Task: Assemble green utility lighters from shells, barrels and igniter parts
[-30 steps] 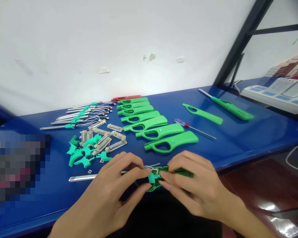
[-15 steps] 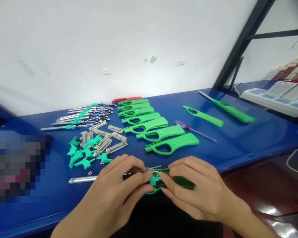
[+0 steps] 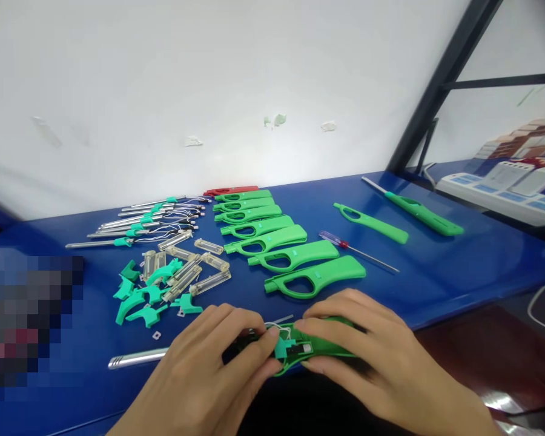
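Near the table's front edge, an opened green lighter shell (image 3: 327, 342) has a teal trigger piece (image 3: 282, 348), white wires and a black part with a pale metal end inside it. My left hand (image 3: 218, 363) pinches the shell's front part around the trigger piece. A silver metal tube (image 3: 138, 358) sticks out to the left from under that hand. My right hand (image 3: 363, 351) grips the shell's rear part, thumb below and fingers over the top. Just beyond lies a row of green shell halves (image 3: 331, 271).
At left lie teal triggers (image 3: 148, 315), clear fuel tanks (image 3: 211, 282) and metal tubes with wires (image 3: 95, 244). Farther right are a screwdriver (image 3: 372, 258), a single green shell half (image 3: 381, 229) and a whole green lighter (image 3: 429, 218). A dark pixelated area covers the left edge.
My right fingers have shifted on the shell, uncovering the black part with its pale end. The tube's exposed end sits lower and farther left. The whole view has tilted slightly.
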The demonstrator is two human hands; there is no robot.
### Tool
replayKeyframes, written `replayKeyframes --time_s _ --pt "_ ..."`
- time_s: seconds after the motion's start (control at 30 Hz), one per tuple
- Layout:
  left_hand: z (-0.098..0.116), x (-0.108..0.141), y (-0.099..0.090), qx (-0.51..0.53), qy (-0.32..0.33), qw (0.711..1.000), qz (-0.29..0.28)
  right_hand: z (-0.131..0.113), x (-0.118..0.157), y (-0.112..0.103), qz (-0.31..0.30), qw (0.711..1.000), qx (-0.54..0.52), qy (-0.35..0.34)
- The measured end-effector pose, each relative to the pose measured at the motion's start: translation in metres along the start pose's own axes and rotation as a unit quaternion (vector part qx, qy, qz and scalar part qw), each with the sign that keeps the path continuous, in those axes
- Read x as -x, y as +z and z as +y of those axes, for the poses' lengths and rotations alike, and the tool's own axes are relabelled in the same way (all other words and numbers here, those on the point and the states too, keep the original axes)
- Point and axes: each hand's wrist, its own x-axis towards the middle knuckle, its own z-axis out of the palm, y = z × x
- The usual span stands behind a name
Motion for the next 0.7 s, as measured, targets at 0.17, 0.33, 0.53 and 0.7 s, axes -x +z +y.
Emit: replayKeyframes --time_s 0.17,0.33,0.53,0.7 --pt "-0.001 -0.003 -0.004 -0.038 0.039 0.998 0.0 -0.001 -0.002 -0.002 -0.004 1.0 -0.021 0.007" --pt "-0.001 -0.01 -0.005 -0.038 0.085 0.996 0.015 -0.003 -0.005 -0.002 0.02 0.998 -0.055 0.019" --pt "0.004 -0.008 -0.002 -0.048 0.101 0.994 0.017 -0.005 -0.005 0.002 0.047 0.99 -0.113 0.066" --pt "0.006 -0.009 0.0 -0.043 0.104 0.994 0.009 -0.008 -0.007 0.0 0.048 0.988 -0.12 0.085"
